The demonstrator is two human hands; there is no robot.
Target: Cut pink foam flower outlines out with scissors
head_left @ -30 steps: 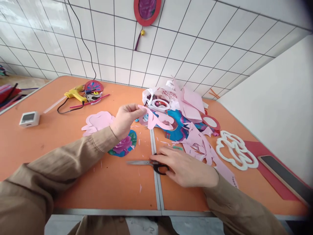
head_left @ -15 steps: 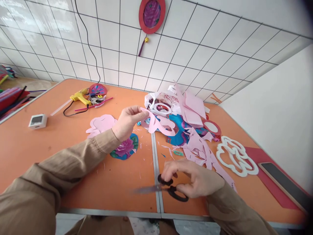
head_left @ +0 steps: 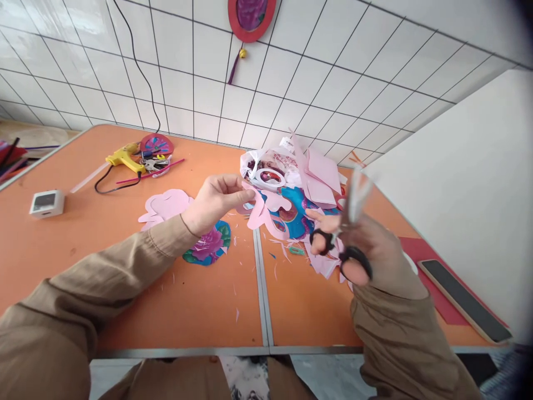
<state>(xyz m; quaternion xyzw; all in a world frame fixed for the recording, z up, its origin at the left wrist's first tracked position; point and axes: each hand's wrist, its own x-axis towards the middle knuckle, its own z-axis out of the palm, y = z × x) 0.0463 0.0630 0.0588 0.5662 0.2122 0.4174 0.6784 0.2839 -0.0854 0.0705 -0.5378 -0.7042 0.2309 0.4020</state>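
Pinching a pink cutout [head_left: 256, 218], the left hand [head_left: 214, 203] is closed; the right hand [head_left: 377, 244] grips scissors [head_left: 353, 253] (rather blurred).

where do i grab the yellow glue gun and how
Take the glue gun by its handle, probably from the near side: it lies on its side, the handle slanting toward you, black cord leaving its end.

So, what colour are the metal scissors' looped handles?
Black looped handles, best seen in the head view.
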